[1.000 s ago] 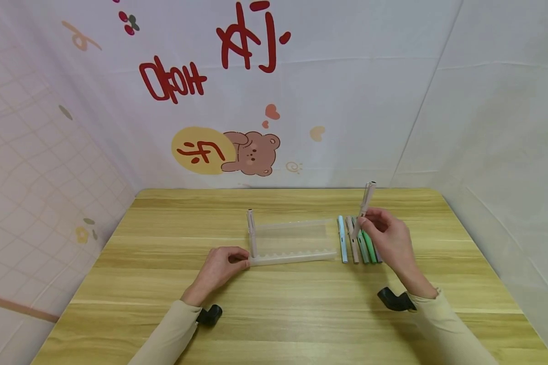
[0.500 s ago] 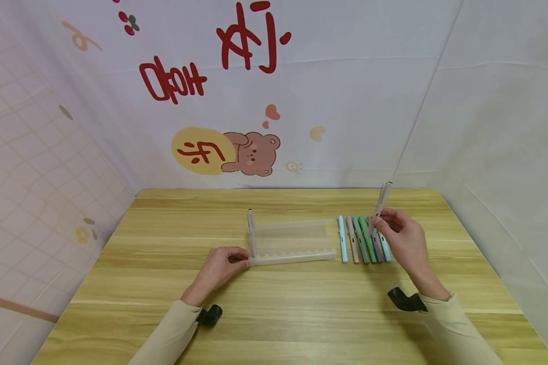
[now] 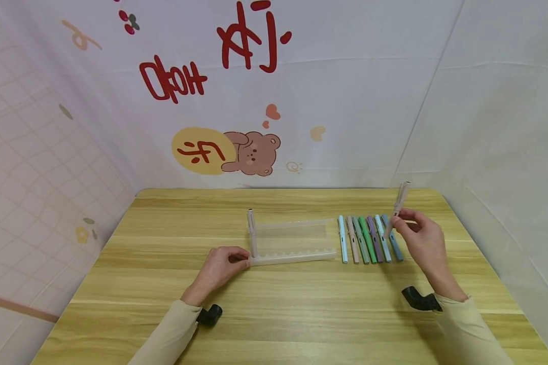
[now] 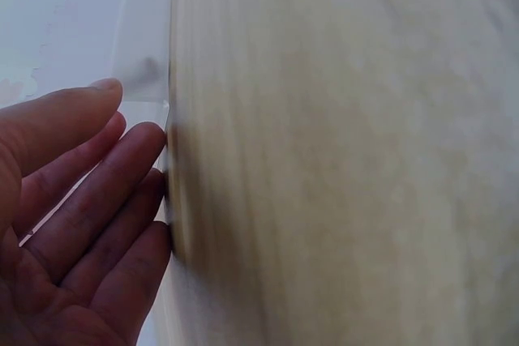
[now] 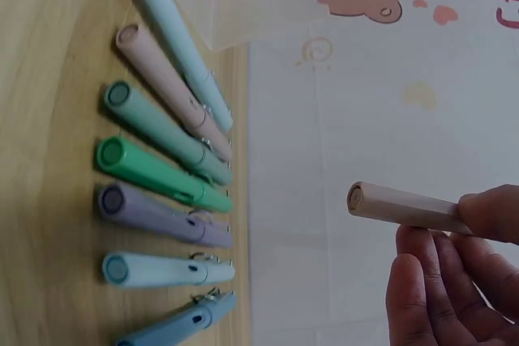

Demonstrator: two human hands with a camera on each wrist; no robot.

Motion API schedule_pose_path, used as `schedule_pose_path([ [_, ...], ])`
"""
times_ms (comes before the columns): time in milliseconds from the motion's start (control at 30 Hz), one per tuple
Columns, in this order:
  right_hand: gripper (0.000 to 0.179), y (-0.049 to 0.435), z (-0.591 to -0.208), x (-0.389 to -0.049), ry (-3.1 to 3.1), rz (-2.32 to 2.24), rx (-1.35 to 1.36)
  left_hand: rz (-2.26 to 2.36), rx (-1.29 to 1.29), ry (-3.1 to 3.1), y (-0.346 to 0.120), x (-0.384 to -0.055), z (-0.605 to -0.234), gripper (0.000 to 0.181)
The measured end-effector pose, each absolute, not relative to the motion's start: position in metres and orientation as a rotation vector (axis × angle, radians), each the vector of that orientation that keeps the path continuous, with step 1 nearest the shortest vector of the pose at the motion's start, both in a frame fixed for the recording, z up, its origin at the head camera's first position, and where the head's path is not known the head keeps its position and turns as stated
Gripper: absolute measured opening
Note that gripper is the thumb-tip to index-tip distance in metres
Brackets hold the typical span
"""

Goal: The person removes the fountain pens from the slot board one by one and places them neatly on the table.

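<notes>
My right hand (image 3: 422, 241) pinches a pale pinkish-beige pen (image 3: 400, 196) between thumb and fingers, slightly tilted above the right end of a row of pens. In the right wrist view the held pen (image 5: 405, 207) shows its round end. Capped pens lie side by side: light blue (image 3: 342, 241), pinkish-brown (image 3: 353, 243), grey-green, green (image 3: 367, 241), purple, another light blue and a darker blue (image 3: 396, 247). My left hand (image 3: 219, 266) touches the left end of a translucent pen rack (image 3: 297, 258), fingers fairly straight. One pale pink pen (image 3: 251, 233) stands upright in the rack's leftmost place.
The wooden tabletop (image 3: 292, 314) bears the rack at the middle and the pens to its right. A white printed cloth wall (image 3: 356, 101) rises behind the table's back edge, with side walls left and right. A black wrist mount (image 3: 420, 299) sits at each cuff.
My right hand has moved rightward along the row with the held pen, uncovering the purple, second light blue and darker blue pens. The left hand, the rack and its pen have stayed in place.
</notes>
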State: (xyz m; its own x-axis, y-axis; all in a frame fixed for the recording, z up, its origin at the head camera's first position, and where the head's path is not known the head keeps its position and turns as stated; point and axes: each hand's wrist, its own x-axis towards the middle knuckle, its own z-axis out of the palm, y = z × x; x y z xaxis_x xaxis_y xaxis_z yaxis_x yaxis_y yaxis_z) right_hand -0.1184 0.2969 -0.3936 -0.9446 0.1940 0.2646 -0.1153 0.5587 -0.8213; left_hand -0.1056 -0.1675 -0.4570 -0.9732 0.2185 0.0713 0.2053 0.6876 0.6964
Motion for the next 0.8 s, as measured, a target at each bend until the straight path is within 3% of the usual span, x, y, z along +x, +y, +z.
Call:
schedule_pose_path([
  [800,0.047,0.345,-0.418,-0.129,-2.635,1.276,-0.134,1.191,0.352,2.865,-0.168,-0.106,-0.457,0.011],
])
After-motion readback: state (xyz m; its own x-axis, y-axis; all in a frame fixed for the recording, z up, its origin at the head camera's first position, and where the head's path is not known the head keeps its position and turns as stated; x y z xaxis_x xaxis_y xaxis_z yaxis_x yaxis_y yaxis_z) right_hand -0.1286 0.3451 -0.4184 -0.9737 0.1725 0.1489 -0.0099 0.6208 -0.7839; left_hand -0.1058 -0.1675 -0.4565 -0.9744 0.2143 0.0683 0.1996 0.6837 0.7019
